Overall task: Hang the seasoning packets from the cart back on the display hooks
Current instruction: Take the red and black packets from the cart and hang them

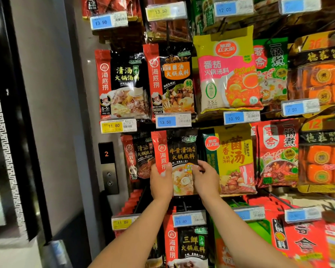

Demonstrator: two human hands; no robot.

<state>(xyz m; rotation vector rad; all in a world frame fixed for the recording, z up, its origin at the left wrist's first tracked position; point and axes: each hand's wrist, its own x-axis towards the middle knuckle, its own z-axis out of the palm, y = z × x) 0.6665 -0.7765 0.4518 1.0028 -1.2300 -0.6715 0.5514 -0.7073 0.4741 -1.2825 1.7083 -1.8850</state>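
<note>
A black seasoning packet [179, 151] with a red left strip and a soup picture hangs or is held up in the third row of the display, under the 13.50 price tag [173, 120]. My left hand [161, 180] grips its lower left edge, thumb over the red strip. My right hand [206, 178] pinches its right edge at mid-height. The packet's top reaches behind the price tag, so the hook is hidden. The cart is out of view.
Rows of hanging packets fill the display: a similar black packet [138, 157] to the left, a yellow one [234, 161] to the right, another black one [188, 246] below. An elevator panel [108, 167] and grey wall stand at left.
</note>
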